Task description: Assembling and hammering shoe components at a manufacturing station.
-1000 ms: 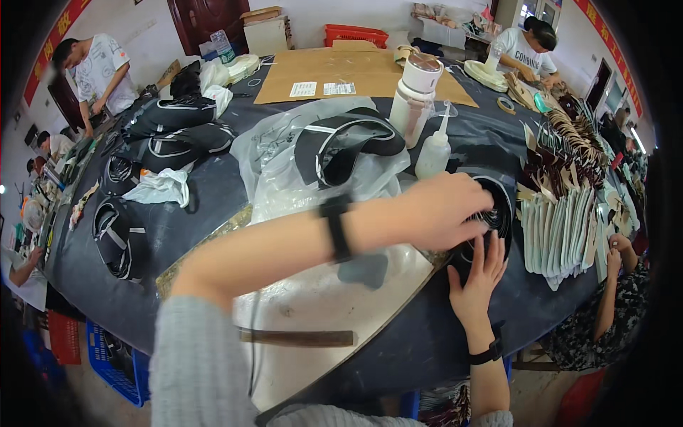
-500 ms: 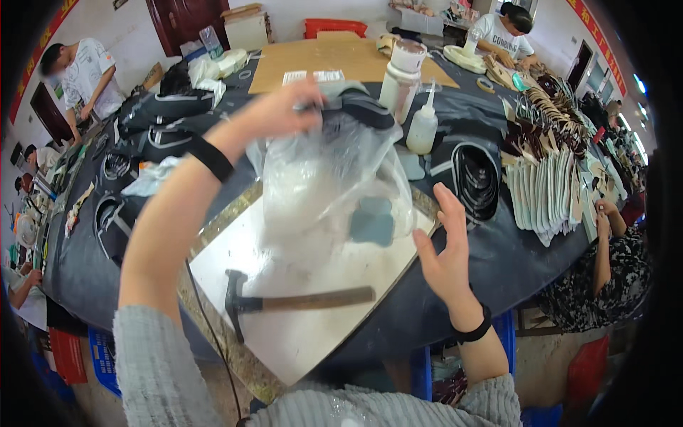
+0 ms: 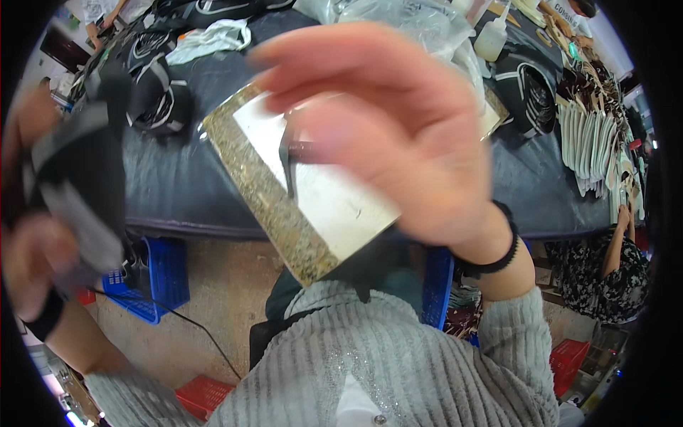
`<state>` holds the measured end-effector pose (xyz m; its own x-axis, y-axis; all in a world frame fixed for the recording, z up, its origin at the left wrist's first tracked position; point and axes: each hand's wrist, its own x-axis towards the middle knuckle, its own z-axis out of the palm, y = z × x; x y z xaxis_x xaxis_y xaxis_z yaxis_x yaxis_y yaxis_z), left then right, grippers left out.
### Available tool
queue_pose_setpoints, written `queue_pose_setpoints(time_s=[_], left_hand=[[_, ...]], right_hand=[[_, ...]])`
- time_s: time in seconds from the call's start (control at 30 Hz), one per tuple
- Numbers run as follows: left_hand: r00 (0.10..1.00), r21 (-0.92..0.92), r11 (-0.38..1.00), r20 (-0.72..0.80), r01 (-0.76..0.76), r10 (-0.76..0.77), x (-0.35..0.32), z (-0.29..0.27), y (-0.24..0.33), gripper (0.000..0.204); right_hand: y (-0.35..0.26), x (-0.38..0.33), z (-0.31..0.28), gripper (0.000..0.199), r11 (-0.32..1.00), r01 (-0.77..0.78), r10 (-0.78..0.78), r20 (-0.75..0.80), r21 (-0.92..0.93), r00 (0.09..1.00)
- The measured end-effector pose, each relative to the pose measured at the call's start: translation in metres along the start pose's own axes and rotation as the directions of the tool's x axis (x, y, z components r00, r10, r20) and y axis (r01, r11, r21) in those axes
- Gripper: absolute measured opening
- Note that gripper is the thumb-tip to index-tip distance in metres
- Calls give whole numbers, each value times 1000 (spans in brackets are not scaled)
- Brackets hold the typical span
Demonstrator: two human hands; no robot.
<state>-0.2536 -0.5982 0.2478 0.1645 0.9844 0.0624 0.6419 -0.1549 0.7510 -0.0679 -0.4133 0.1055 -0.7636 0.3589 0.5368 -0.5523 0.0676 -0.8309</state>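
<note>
At the far left my left hand [image 3: 39, 260] is wrapped round a black and grey shoe upper [image 3: 78, 178], blurred by motion. My right hand [image 3: 420, 142] is raised over the stone-edged white board [image 3: 327, 210], its fingers curved and apart from the thumb, with nothing visible between them. Beneath it lies a hammer [image 3: 288, 160] on the board. Only the metal head and a bit of handle show; my hand hides the rest. Beyond my right hand is a clear plastic bag [image 3: 413, 25], its contents unclear.
Black shoe uppers [image 3: 160, 99] and a white cloth [image 3: 213, 41] lie on the dark table at far left. A squeeze bottle [image 3: 491, 37] and a nested stack of uppers [image 3: 526, 96] are at right, beside pale stacked pieces [image 3: 587, 142]. A blue crate [image 3: 160, 277] stands below the table edge.
My view has tilted downward. My left hand has gone from the plastic bag to the far left with the shoe upper. My right hand has come up and across the board, covering most of the hammer.
</note>
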Motion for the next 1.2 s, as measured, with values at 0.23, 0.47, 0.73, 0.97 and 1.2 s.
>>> queue_pose_setpoints(time_s=[0.23, 0.47, 0.73, 0.97, 1.2], left_hand=[[820, -498, 740, -93, 453, -565, -90, 110, -30, 29], [900, -682, 633, 87, 366, -426, -80, 207, -88, 28], [899, -260, 868, -5, 423, -439, -27, 222, -117, 40], [938, -22, 970, -251, 243, -241, -35, 233, -125, 30], [939, 139, 968, -305, 207, -157, -33, 232, -131, 49]], right_hand=[[53, -55, 125, 57, 923, -297, 191, 379, 245, 906], [26, -116, 54, 54, 646, -710, 755, 373, -279, 540], [44, -143, 21, 36, 640, -266, 492, 118, -721, 863], [63, -121, 5, 28, 544, 39, 373, 283, -838, 884], [76, -106, -7, 26, 681, 105, 331, 433, -725, 838]])
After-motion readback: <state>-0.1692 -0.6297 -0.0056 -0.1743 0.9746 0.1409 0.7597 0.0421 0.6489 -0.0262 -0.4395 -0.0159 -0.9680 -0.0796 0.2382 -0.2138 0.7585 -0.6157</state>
